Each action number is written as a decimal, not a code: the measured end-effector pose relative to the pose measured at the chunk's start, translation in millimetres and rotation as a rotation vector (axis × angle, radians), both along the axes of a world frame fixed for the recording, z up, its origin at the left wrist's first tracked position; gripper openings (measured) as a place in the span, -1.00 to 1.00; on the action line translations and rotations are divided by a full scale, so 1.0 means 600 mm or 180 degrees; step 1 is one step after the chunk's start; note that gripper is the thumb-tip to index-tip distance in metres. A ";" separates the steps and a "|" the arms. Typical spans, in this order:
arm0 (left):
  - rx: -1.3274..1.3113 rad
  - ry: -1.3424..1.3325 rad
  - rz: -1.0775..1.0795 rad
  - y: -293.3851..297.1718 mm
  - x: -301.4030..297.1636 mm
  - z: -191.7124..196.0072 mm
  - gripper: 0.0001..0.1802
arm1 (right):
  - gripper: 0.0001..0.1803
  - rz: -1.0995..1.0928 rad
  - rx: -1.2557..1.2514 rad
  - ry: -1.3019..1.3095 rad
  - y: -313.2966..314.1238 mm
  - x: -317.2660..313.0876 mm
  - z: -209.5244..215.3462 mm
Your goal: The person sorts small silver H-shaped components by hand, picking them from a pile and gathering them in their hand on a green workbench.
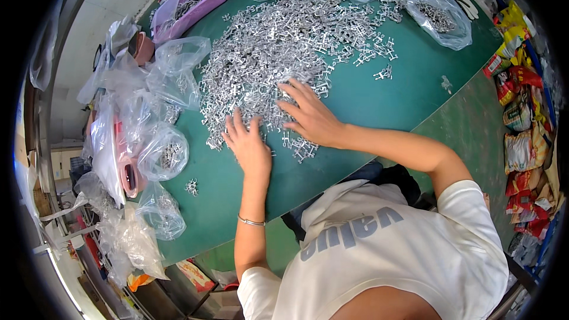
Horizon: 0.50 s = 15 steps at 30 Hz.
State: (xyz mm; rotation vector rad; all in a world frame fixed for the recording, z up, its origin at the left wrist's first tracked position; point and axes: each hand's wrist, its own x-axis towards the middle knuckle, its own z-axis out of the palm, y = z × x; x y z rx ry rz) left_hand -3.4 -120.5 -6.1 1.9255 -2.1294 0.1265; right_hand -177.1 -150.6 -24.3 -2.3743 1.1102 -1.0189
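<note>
Left hand [248,148]: fingers apart, nothing visibly clamped
Right hand [313,118]: spread also, perhaps for wider touch
Metal pieces [261,59]: heaped on green table [370,104], so both hands reach easily
Purple basket [204,3]: far left; its walls probably keep metal pieces together

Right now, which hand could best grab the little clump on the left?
Probably the left hand: it's closer to the clump, with bare table between. The right hand is farther, past the left one.

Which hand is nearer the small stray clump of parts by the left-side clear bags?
Left. The left hand is above and right of the clump in the picture; the right hand is farther right and higher.
</note>
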 end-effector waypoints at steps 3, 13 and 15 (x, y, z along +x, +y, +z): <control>-0.0154 0.0153 0.0105 -0.003 0.019 0.007 -0.55 | -0.58 -0.0119 -0.0394 0.0112 -0.031 0.022 0.001; -0.0870 0.0964 -0.0118 0.027 0.025 0.026 -0.65 | -0.70 0.0438 -0.0190 0.0128 -0.006 -0.046 0.050; -0.0461 0.1423 -0.0635 0.042 -0.005 0.025 -0.69 | -0.69 0.0752 -0.0283 0.0623 0.026 -0.043 0.042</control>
